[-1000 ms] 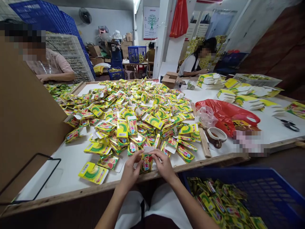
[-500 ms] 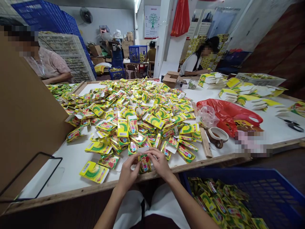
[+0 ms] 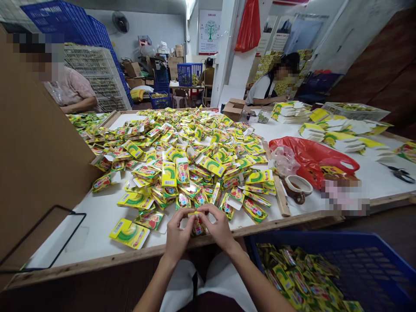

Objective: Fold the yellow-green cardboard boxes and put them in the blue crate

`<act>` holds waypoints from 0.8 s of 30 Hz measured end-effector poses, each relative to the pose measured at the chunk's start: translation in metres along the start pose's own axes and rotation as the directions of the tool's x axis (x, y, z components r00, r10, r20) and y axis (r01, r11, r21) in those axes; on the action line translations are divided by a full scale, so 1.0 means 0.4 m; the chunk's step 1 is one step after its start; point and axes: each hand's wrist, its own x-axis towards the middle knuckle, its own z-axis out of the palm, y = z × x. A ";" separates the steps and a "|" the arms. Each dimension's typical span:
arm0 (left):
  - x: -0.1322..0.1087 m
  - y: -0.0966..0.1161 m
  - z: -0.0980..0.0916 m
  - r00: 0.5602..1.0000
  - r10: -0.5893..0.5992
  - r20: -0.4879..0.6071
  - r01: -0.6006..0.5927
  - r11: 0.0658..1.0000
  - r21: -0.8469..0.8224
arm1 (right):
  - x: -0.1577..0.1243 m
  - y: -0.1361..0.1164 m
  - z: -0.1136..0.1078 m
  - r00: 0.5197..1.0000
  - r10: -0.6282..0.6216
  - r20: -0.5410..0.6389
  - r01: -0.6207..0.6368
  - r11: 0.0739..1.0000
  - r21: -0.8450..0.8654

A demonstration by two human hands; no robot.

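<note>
Pinching a small yellow, green and red printed cardboard box [image 3: 198, 228] at its top end, the bare left hand [image 3: 177, 232] and bare right hand [image 3: 219, 227] meet at the near edge of the white-topped, wood-rimmed counter [image 3: 97, 218]. Thumbs and bent fingers are drawn nearly together on the box from either side; whether its lower end touches the counter, I cannot tell. Just beyond lies a broad heap of similar printed boxes [image 3: 182, 145], spreading toward the far edge. Right of the heap, a brown-and-white ceramic mug [image 3: 299, 190] stands near the near edge, before a crumpled red plastic bag [image 3: 313, 151]. Below that edge sits a blue slatted plastic basket [image 3: 373, 266], holding more boxes.
</note>
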 end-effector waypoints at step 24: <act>0.054 -0.104 -0.057 0.966 0.259 0.014 -0.229 0.825 0.517 | -0.143 -0.029 -0.363 0.961 0.239 -0.142 -0.278 0.839 -0.468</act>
